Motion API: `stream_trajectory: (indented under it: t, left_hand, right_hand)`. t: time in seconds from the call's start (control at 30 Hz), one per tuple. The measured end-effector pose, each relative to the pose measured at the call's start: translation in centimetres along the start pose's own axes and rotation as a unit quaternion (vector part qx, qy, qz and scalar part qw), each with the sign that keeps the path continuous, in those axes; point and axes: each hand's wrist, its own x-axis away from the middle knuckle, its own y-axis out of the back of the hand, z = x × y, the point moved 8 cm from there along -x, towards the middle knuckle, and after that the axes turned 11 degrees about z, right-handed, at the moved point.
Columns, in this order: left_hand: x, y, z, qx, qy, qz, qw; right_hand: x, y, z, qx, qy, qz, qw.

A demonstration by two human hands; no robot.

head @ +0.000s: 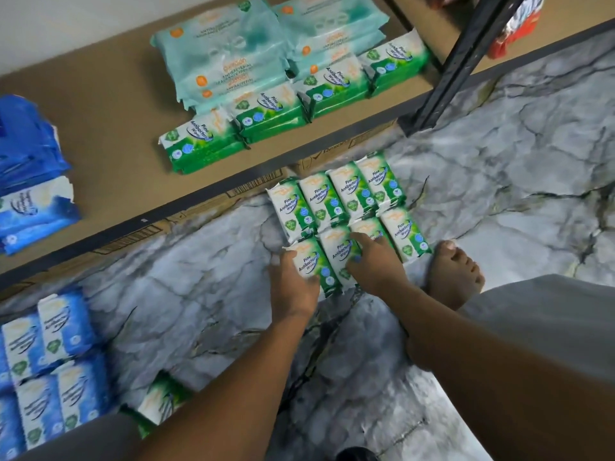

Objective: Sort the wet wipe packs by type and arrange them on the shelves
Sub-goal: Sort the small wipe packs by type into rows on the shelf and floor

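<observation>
Green pack [159, 399], single, lies nearest on the floor [332, 377], left of the arms. Further left, blue floor packs [50, 361] sit face up, side by side.

Left hand [293, 284]: narrow grip on the end pack [311, 261], thumb on its face, fingers down its left side.
Right hand [374, 264]: fingers curled over the middle packs [349, 247] just right of it, thumb on the left one.

Both hands work the near row of the green block [352, 197]: two rows of four on the floor, packs touching, far row against the boxes under the shelf [109, 104]. Bare foot [452, 274] just right of the block.

Shelf contents: green stacks [269, 111] in a row along the front edge; teal stacks [233, 48] behind them, touching; blue shelf packs [30, 181] piled at far left, well apart from the green.
</observation>
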Motion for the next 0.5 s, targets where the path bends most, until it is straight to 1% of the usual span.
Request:
stream_trajectory:
  t: [0.2, 0.27, 0.33, 0.4, 0.5]
  left_hand:
    - [0.2, 0.0, -0.3, -0.026, -0.002, -0.001, 1.0]
    - [0.2, 0.1, -0.4, -0.027, -0.008, 0.0, 1.0]
    - [0.5, 0.5, -0.5, -0.031, -0.013, -0.001, 0.999]
    - [1.3, 1.4, -0.5, -0.035, -0.017, -0.008, 0.999]
    - [2.8, 3.7, 0.4, -0.041, -0.005, -0.021, 0.999]
  right_hand:
    - [-0.1, 0.0, 0.1, 0.005, -0.003, 0.016, 1.0]
    - [0.1, 0.3, 0.0, 0.025, -0.016, 0.014, 0.999]
    - [0.7, 0.8, 0.1, 0.055, -0.031, -0.013, 0.998]
    - [1.8, 1.3, 0.9, 0.058, -0.032, -0.048, 0.997]
    - [3.4, 1.2, 3.1, 0.039, 0.006, -0.078, 0.996]
